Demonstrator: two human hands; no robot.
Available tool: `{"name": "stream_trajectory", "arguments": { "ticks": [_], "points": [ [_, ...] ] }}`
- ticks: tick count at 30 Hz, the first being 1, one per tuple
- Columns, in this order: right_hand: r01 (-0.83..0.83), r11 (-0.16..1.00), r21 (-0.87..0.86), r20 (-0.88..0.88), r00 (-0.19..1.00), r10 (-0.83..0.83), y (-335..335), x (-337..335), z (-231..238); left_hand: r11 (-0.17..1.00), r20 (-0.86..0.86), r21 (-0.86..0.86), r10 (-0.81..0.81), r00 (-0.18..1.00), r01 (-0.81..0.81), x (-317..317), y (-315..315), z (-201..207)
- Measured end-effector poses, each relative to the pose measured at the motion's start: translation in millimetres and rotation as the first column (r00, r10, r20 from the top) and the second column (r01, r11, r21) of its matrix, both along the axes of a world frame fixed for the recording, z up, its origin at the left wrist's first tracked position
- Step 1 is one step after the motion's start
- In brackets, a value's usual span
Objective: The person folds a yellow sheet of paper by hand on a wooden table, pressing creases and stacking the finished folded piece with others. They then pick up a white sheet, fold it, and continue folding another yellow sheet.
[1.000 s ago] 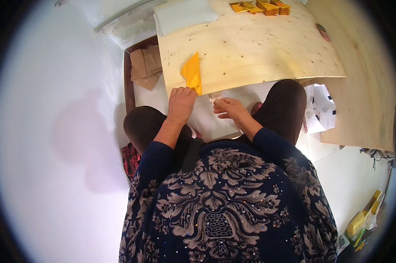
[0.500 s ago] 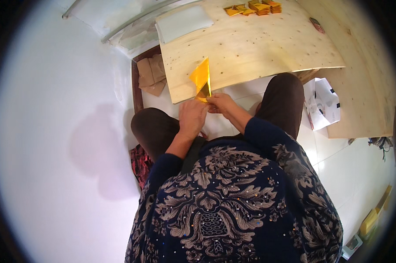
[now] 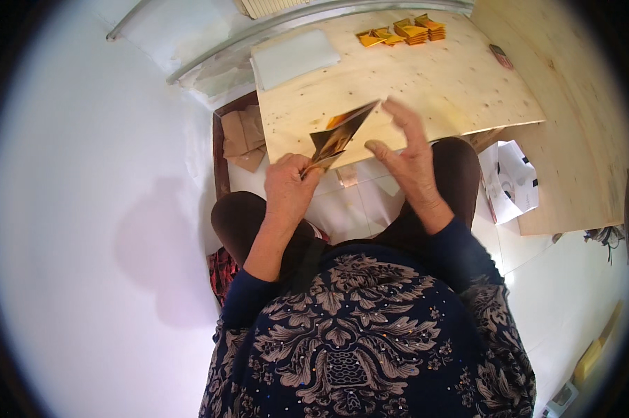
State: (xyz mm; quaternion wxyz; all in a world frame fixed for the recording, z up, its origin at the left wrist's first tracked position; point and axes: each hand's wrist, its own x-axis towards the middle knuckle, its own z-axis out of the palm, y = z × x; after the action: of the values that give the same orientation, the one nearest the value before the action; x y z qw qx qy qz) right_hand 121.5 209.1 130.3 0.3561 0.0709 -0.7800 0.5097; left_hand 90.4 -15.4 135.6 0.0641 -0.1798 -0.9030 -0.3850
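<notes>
A folded sheet of shiny gold foil paper point(image 3: 333, 139) is held up over the near edge of the wooden table. My left hand point(image 3: 291, 187) pinches its lower corner between thumb and fingers. The sheet slants up to the right and ends in a sharp point, its faces looking dark and partly orange. To the right of that point, my right hand point(image 3: 408, 153) is raised with thumb and fingers apart, holding nothing. Its fingers are slightly blurred.
The pale wooden table point(image 3: 314, 97) bears a stack of white sheets point(image 3: 297, 58), rows of folded gold pieces point(image 3: 412, 31) and a small red object point(image 3: 501, 56). Brown paper point(image 3: 243, 138) lies left of it. A white bag point(image 3: 510, 180) stands beyond my right knee.
My right hand has let go of the gold foil paper and moved up and right, its fingers spreading. The paper has turned from nearly upright to slanting right, still in my left hand.
</notes>
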Motion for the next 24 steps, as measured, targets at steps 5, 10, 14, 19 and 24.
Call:
{"name": "stream_trajectory", "arguments": {
  "ticks": [5, 10, 14, 19, 24],
  "points": [
    [-0.105, 0.895, 0.434, -0.043, 0.990, 0.136, 11.8, 2.8, 57.0, 0.981, -0.387, -0.192, -0.075, 0.919, -0.001, 8.0, 7.3, 24.1],
    [-0.178, 0.828, 0.532, -0.028, 0.974, 0.227, 19.4, -0.2, 64.5, 0.988, -0.120, -0.143, -0.079, 0.990, 0.061, 11.0, 4.5, 27.2],
    [-0.303, 0.821, 0.485, 0.050, 0.946, 0.320, 37.0, -3.1, 71.3, 0.922, 0.563, 0.374, -0.311, 0.766, 0.100, 1.7, -8.5, 21.5],
    [-0.412, 0.808, 0.422, 0.101, 0.907, 0.410, 40.7, -5.0, 91.6, 0.819, 0.680, 0.573, -0.488, 0.548, 0.017, 2.0, -4.6, 13.9],
    [-0.271, 0.902, 0.337, -0.043, 0.952, 0.302, 19.6, -8.2, 85.6, 0.773, 0.608, 0.633, -0.519, 0.601, 0.027, 14.4, 10.2, 16.0]
  ]
}}
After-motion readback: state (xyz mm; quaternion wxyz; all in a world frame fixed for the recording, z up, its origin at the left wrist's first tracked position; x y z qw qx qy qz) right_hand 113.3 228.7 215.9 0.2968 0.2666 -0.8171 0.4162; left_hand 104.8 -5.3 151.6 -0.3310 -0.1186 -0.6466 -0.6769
